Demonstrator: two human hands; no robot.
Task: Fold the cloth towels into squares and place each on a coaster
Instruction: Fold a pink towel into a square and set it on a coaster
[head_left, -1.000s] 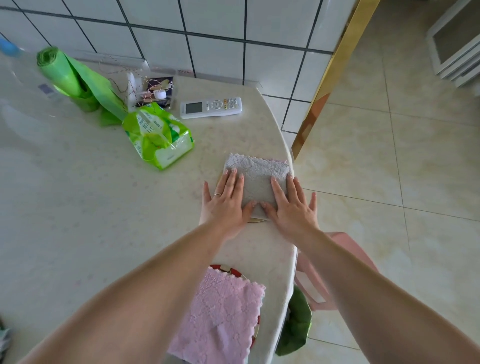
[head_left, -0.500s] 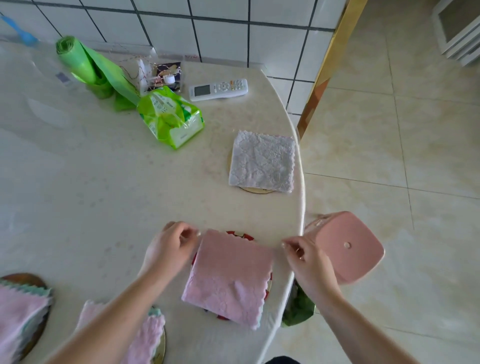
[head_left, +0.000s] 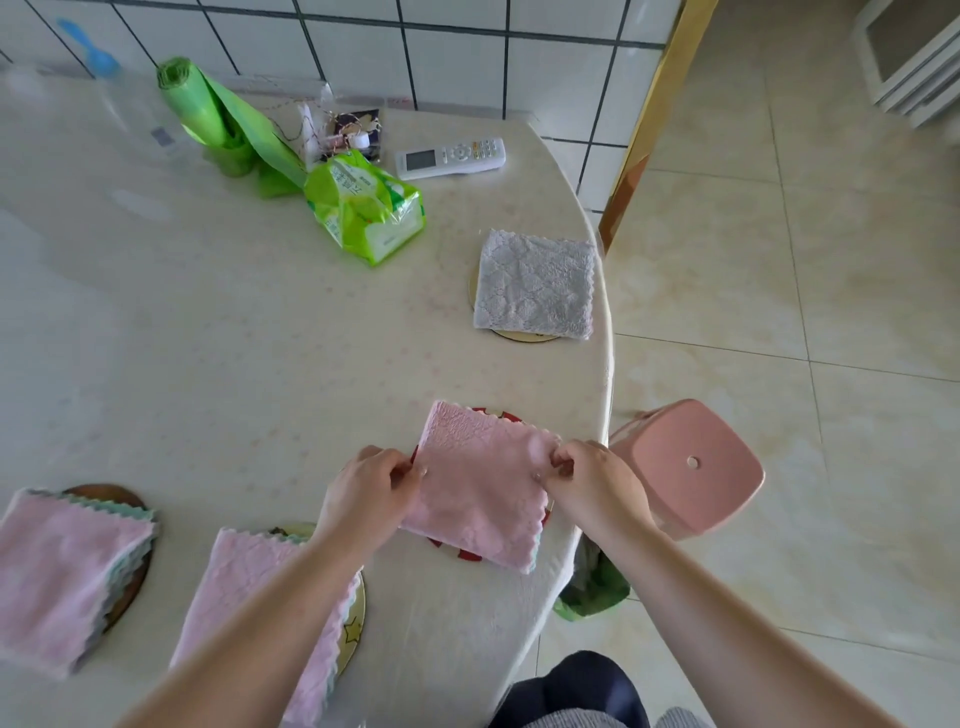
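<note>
I have the pink towel (head_left: 480, 483) pinched by its side edges, left hand (head_left: 371, 486) and right hand (head_left: 589, 478) each gripping one, so I can square it over the red coaster (head_left: 511, 415) near the tabletop (head_left: 234, 338) edge. The grey towel (head_left: 535, 285) already covers its own coaster.

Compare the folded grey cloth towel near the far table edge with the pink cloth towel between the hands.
The grey cloth towel lies untouched; the pink cloth towel is pinched at its sides by the left hand and the right hand. The grey towel sits on a pale round coaster, the pink one over a red-rimmed coaster. Both are textured squares with scalloped edges.
</note>
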